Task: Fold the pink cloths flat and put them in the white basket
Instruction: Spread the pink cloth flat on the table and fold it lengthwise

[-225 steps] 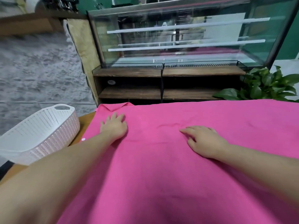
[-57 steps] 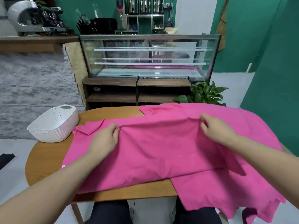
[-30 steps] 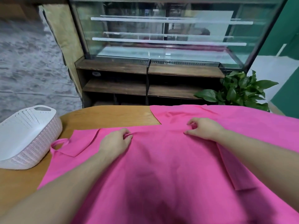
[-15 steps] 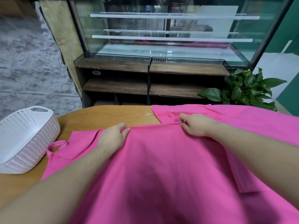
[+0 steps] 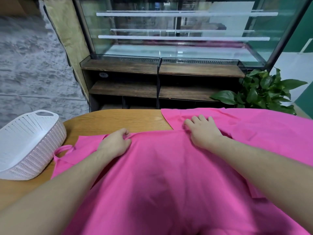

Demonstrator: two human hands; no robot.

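Observation:
A large pink cloth point(image 5: 162, 175) lies folded over on the round wooden table point(image 5: 118, 121), its far edge running between my hands. A second pink layer point(image 5: 264, 126) spreads beyond it to the right. My left hand point(image 5: 115, 143) pinches the folded edge with curled fingers. My right hand point(image 5: 203, 131) lies flat on the cloth at the fold, fingers spread. The white basket point(image 5: 27, 143) stands empty at the table's left edge, a pink loop point(image 5: 63, 149) of the cloth touching its side.
A glass display case point(image 5: 169, 31) on dark wooden shelves stands beyond the table. A leafy green plant point(image 5: 264, 92) sits at the right behind the cloth. Bare wood shows between the basket and the cloth.
The near half of the cloth was folded up to the far side. My right hand has let go of the edge and now lies flat; my left hand still pinches it.

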